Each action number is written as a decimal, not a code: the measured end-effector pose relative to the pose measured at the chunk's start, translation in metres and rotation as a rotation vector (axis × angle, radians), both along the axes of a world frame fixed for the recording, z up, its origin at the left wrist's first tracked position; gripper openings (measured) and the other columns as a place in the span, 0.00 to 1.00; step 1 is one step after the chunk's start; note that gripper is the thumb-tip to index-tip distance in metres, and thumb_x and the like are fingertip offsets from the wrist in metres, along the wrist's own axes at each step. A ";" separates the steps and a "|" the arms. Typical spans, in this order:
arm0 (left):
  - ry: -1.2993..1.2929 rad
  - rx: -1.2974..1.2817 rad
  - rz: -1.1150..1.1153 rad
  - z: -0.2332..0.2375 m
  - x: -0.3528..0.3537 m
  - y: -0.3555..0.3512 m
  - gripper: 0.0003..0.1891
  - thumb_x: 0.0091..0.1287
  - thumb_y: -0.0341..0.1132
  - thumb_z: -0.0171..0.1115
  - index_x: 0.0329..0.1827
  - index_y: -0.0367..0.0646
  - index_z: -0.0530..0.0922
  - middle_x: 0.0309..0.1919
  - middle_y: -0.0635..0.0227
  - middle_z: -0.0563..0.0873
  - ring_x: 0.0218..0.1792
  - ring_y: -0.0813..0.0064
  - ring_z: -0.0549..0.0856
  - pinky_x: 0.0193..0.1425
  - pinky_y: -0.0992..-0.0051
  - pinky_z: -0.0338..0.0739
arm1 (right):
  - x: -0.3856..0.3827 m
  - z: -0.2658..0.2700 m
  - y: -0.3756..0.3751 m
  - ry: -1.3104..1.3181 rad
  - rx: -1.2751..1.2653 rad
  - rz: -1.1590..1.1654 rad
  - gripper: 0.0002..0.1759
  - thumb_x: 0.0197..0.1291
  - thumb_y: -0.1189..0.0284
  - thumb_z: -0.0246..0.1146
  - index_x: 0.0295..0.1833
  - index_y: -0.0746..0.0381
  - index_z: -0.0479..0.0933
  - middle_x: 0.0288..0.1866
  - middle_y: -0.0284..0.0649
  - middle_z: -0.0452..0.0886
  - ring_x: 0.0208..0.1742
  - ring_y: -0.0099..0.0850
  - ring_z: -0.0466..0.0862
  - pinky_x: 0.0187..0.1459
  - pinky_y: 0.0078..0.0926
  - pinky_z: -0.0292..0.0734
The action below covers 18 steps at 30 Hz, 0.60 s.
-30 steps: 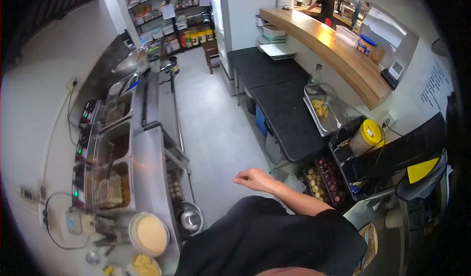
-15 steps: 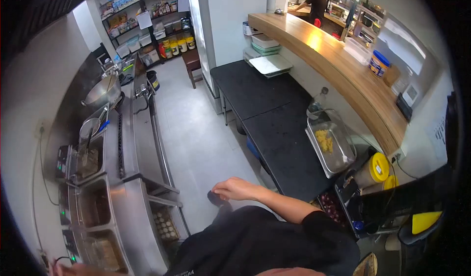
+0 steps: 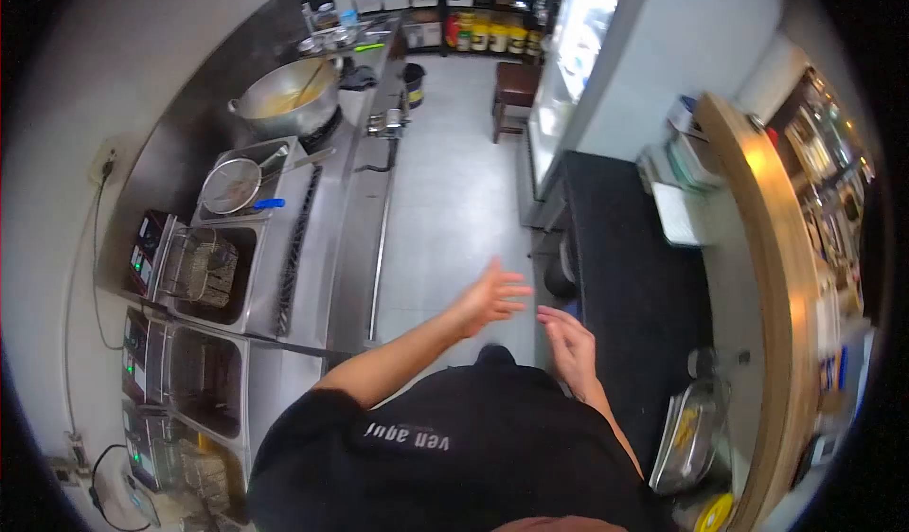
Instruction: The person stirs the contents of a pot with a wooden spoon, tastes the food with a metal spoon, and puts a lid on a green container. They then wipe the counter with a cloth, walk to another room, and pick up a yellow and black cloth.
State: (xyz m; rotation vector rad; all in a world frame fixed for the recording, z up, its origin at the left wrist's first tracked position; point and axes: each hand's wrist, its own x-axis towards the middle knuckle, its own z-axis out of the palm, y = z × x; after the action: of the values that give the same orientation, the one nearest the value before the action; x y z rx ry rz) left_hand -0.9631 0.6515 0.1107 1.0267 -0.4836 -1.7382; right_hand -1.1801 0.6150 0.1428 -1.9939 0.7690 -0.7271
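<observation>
Out over the floor aisle, my left hand (image 3: 492, 297) reaches forward from the left with its fingers spread and nothing in it. Close beside it, my right hand (image 3: 571, 345) is raised with fingers stretched out, slightly bent, and it also looks bare. A small gap separates the two hands. Nearest to the right hand is the black-topped table (image 3: 630, 276). On the left side stand the fryers, with a wire fry basket (image 3: 201, 265) in the farthest one; neither hand touches them.
A big pot (image 3: 292, 101) with a yellowish content sits on the stove, and a round strainer (image 3: 232, 186) lies nearer. A metal tray (image 3: 696, 437) with yellow food is at right. Ahead are a brown stool (image 3: 519, 79), a dark bucket (image 3: 414, 85) and shelves.
My view has swung toward the right, so the fryers and stove sit more central. Both hands are now raised together in front of me; before, the left was at the lower-left edge.
</observation>
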 end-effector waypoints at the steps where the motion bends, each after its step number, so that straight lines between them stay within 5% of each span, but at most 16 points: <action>1: 0.024 0.007 -0.025 0.001 0.000 -0.029 0.40 0.71 0.68 0.28 0.69 0.43 0.64 0.65 0.57 0.74 0.59 0.61 0.78 0.63 0.63 0.70 | 0.012 -0.006 -0.018 -0.006 0.014 0.028 0.13 0.67 0.70 0.59 0.50 0.67 0.81 0.54 0.48 0.82 0.54 0.41 0.83 0.56 0.31 0.75; 3: 0.039 0.015 -0.039 0.005 0.009 -0.084 0.40 0.71 0.68 0.28 0.69 0.43 0.64 0.65 0.57 0.74 0.60 0.62 0.77 0.63 0.63 0.70 | 0.036 -0.013 -0.058 -0.075 -0.049 -0.080 0.16 0.69 0.71 0.56 0.57 0.67 0.78 0.60 0.50 0.79 0.61 0.41 0.79 0.60 0.32 0.72; 8: 0.263 -0.017 0.107 0.002 0.066 -0.206 0.43 0.71 0.68 0.29 0.71 0.37 0.60 0.66 0.56 0.71 0.63 0.60 0.74 0.68 0.58 0.67 | 0.107 -0.009 -0.194 0.078 -0.221 0.268 0.38 0.69 0.44 0.43 0.73 0.61 0.62 0.75 0.51 0.60 0.78 0.47 0.53 0.74 0.42 0.50; 14: 0.628 0.096 0.412 0.005 0.166 -0.316 0.45 0.70 0.68 0.32 0.73 0.34 0.56 0.70 0.49 0.65 0.69 0.52 0.67 0.75 0.54 0.55 | 0.250 -0.003 -0.344 0.114 -0.405 0.664 0.41 0.64 0.49 0.55 0.74 0.63 0.57 0.78 0.49 0.52 0.79 0.47 0.49 0.76 0.47 0.43; 18: 0.684 -0.025 0.650 0.003 0.224 -0.351 0.39 0.69 0.67 0.37 0.66 0.39 0.65 0.65 0.53 0.70 0.67 0.57 0.69 0.72 0.55 0.60 | 0.337 -0.036 -0.425 0.163 -0.652 0.838 0.42 0.58 0.47 0.60 0.74 0.54 0.60 0.79 0.42 0.51 0.80 0.47 0.47 0.75 0.54 0.43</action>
State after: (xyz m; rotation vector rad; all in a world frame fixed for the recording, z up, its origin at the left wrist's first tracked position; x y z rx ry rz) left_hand -0.7388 0.3008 0.1135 0.4338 0.2481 -1.3585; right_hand -0.8427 0.1898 0.1071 -2.6784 -0.3092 -0.3130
